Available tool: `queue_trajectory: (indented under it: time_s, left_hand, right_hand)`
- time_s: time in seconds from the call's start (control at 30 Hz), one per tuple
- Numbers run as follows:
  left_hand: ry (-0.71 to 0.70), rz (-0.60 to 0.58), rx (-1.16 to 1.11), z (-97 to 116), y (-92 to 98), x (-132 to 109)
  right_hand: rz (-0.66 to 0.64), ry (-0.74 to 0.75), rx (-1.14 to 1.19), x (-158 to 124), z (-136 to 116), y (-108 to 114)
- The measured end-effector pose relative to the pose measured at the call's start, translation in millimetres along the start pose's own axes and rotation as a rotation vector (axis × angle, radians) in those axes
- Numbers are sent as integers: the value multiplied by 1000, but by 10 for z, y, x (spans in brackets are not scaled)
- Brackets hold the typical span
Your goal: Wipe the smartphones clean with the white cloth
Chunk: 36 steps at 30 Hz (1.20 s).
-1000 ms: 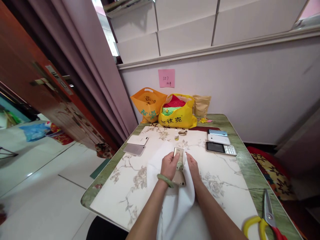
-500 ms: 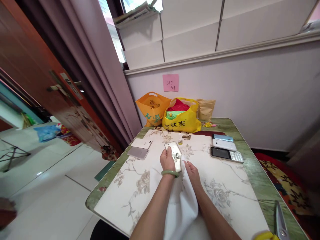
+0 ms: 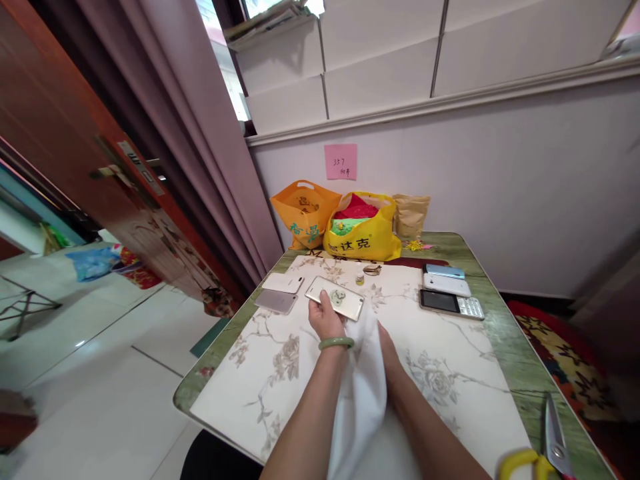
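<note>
My left hand [image 3: 326,319], with a green bangle on the wrist, grips a gold phone [image 3: 336,297] and holds it flat, turned sideways, over the floral sheet [image 3: 450,373]. The phone's back, with a ring holder on it, faces up. A white cloth [image 3: 361,393] hangs between my forearms. My right hand [image 3: 387,347] lies against the cloth with its fingers tucked behind it. Two phones [image 3: 279,292] lie just left of the gold one.
Three more phones [image 3: 449,291] lie at the right of the green table [image 3: 505,327]. An orange bag [image 3: 303,215], a yellow bag [image 3: 363,230] and a brown pouch [image 3: 411,215] stand against the wall. Scissors [image 3: 543,448] lie at the near right. A small bottle [image 3: 359,277] stands mid-table.
My left hand has carried the gold phone away from the cloth, forward and left, and turned it from upright to sideways. My right hand stayed with the cloth.
</note>
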<state>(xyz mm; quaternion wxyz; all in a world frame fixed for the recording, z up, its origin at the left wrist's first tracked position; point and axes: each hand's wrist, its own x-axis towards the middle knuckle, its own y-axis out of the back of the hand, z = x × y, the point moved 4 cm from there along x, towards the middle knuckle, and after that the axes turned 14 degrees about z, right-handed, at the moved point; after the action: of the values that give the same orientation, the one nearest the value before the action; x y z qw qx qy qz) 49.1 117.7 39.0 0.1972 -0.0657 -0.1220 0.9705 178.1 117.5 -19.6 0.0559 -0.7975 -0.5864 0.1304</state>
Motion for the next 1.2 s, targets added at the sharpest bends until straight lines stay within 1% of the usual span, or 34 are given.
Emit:
queue_trajectory:
  time_s: [0.07, 0.13, 0.23, 0.33, 0.4, 0.47, 0.57, 0.6, 0.63, 0.67, 0.73, 0.8, 0.87, 0.93, 1.0, 1.07, 1.13, 1.2]
  left_hand:
    - [63, -80, -8, -14, 26, -68]
    - [113, -173, -28, -22, 79, -146]
    - [175, -244, -54, -11, 210, -203]
    - [174, -308, 10, 44, 340, -181]
    - [172, -396, 82, 104, 414, -151]
    - [176, -548, 193, 181, 482, -116]
    - [219, -903, 400, 297, 579, -74]
    - [268, -1028, 442, 326, 614, -69]
    - [322, -1115, 471, 348, 651, -61]
    - [367, -1159, 491, 363, 683, -49]
    - [445, -1184, 500, 360, 725, -53]
    - [541, -1222, 445, 321, 738, -135]
    - [672, -1297, 286, 275, 729, -281]
    - [774, -1324, 98, 224, 709, -411]
    - [838, -1269, -36, 144, 686, -481]
    - [926, -1166, -63, 17, 665, -500]
    - [1041, -1059, -22, -132, 643, -487]
    - [1104, -911, -36, -254, 614, -429]
  right_hand:
    - [-44, 5, 18, -33, 22, -71]
    - [-45, 18, 30, -57, 13, -89]
    - [-95, 5, 123, -104, -67, -82]
    - [-133, -75, 197, -149, -157, -60]
    - [-101, -126, 188, -148, -181, -21]
    - [-37, -122, 132, -114, -180, 41]
    - [26, -34, 10, -35, -155, 131]
    - [17, -5, -23, -13, -143, 145]
    - [-5, 21, -48, 2, -132, 151]
    - [-34, 44, -65, 10, -123, 149]
    - [-91, 80, -80, 11, -115, 134]
    - [-132, 101, -81, 0, -118, 116]
    - [-155, 116, -65, -14, -138, 106]
    - [-159, 146, -40, -25, -174, 111]
    - [-146, 170, -17, -32, -210, 127]
    - [-106, 138, 15, -26, -222, 154]
    - [15, 67, 69, 0, -210, 213]
    - [213, 24, 113, 35, -189, 305]
